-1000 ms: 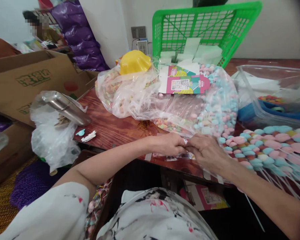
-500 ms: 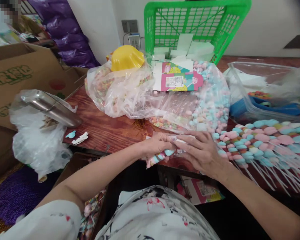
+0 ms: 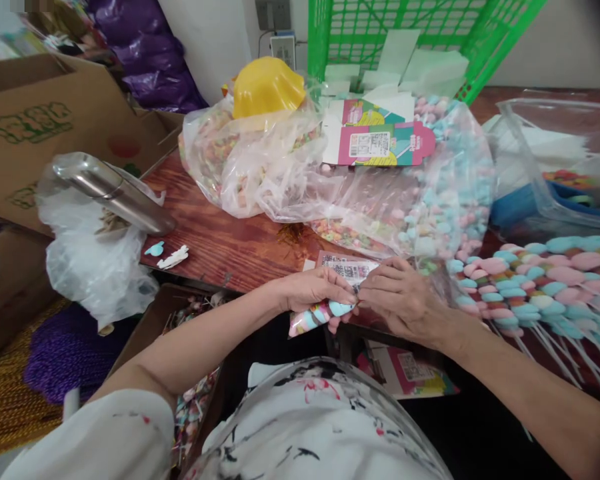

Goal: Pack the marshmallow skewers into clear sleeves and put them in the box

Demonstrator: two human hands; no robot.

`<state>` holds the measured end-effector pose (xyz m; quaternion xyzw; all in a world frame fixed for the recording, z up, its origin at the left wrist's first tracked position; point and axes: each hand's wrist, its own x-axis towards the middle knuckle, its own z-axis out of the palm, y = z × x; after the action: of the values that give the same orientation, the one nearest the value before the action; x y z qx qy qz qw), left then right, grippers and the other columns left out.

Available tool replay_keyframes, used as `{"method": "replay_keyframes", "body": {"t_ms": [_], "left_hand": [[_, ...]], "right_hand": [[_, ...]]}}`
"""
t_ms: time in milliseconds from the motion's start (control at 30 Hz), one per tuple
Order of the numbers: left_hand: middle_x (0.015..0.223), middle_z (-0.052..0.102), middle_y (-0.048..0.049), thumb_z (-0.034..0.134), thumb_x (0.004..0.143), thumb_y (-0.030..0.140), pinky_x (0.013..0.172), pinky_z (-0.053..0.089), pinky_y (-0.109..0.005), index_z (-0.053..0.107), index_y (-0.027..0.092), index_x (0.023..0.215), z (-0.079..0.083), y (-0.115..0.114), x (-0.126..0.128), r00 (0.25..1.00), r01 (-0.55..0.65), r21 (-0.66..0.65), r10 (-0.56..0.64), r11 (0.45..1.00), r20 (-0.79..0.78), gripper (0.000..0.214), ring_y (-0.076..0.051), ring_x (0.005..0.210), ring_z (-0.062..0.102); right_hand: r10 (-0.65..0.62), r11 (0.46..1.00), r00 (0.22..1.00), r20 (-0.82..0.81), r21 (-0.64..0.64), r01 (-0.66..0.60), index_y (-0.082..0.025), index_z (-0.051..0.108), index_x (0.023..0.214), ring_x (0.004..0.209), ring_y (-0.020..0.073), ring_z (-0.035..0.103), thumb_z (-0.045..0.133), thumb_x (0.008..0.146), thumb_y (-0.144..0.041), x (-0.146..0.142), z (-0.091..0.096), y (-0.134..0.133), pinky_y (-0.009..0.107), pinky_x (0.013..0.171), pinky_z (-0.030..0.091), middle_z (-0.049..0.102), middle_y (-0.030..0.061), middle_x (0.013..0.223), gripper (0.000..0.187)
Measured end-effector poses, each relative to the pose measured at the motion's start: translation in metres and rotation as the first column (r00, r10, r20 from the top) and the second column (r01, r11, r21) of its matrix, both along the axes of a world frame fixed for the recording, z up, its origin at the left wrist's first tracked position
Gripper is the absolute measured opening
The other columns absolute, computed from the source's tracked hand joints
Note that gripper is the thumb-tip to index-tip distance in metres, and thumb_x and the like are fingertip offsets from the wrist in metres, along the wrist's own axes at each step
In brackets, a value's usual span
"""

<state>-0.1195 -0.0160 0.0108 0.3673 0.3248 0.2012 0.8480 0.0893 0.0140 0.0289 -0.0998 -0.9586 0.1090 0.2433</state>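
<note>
My left hand (image 3: 316, 291) is closed around a small clear packet of pastel twisted candy (image 3: 314, 315) at the near edge of the wooden table (image 3: 225, 243). My right hand (image 3: 404, 297) meets it from the right, fingers pinched on the packet's top by a printed label card (image 3: 351, 269). A row of pastel candy sticks (image 3: 535, 283) lies spread to the right of my right hand.
Large clear bags of candy (image 3: 360, 200) fill the table's middle, topped by a yellow bowl (image 3: 267, 87) and a pink flat carton (image 3: 380, 143). A green basket (image 3: 420, 33) stands behind. A steel flask (image 3: 111, 193) on a plastic bag and cardboard boxes (image 3: 40, 127) sit left.
The candy packet has come into view in my left hand, lifted off the table edge. My right hand shifted from flat over it to pinching its top. The camera tilted downward.
</note>
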Motion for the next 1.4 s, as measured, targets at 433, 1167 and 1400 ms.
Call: {"method": "replay_keyframes", "body": {"t_ms": [433, 1167, 1400], "left_hand": [[0.086, 0.064, -0.0123, 0.043, 0.084, 0.012, 0.072, 0.050, -0.034, 0.063, 0.009, 0.085, -0.003, -0.046, -0.023, 0.406, 0.634, 0.670, 0.572, 0.385, -0.713, 0.020, -0.021, 0.077, 0.061], [0.062, 0.066, -0.0075, 0.062, 0.067, 0.015, 0.066, 0.057, -0.036, 0.065, 0.008, 0.070, -0.006, -0.027, -0.079, 0.360, -0.913, -0.201, 0.933, 0.355, 0.010, 0.008, -0.018, 0.055, 0.065], [0.062, 0.065, -0.0073, 0.054, 0.075, 0.012, 0.067, 0.057, -0.036, 0.064, 0.008, 0.072, -0.009, -0.021, -0.069, 0.413, -0.864, -0.293, 0.909, 0.409, 0.054, 0.011, -0.016, 0.052, 0.062]], "right_hand": [[-0.108, 0.938, 0.970, 0.219, -0.299, 0.172, -0.020, 0.067, 0.070, 0.067, 0.0149, 0.057, 0.051, 0.086, -0.016, -0.064, -0.033, 0.005, 0.028, 0.066, 0.037, 0.067, 0.0022, 0.069, 0.023], [-0.706, 0.697, 0.655, 0.269, 0.100, 0.710, -0.011, 0.061, 0.104, 0.087, 0.0272, 0.061, 0.041, 0.086, -0.014, -0.123, -0.057, 0.052, 0.035, 0.074, 0.039, 0.067, 0.0150, 0.095, 0.028], [-0.692, 0.666, 0.722, -0.026, -0.411, 0.623, -0.019, 0.067, 0.092, 0.077, 0.0208, 0.062, 0.049, 0.082, -0.023, -0.086, -0.052, 0.050, 0.032, 0.070, 0.045, 0.069, 0.0066, 0.087, 0.021]]}}
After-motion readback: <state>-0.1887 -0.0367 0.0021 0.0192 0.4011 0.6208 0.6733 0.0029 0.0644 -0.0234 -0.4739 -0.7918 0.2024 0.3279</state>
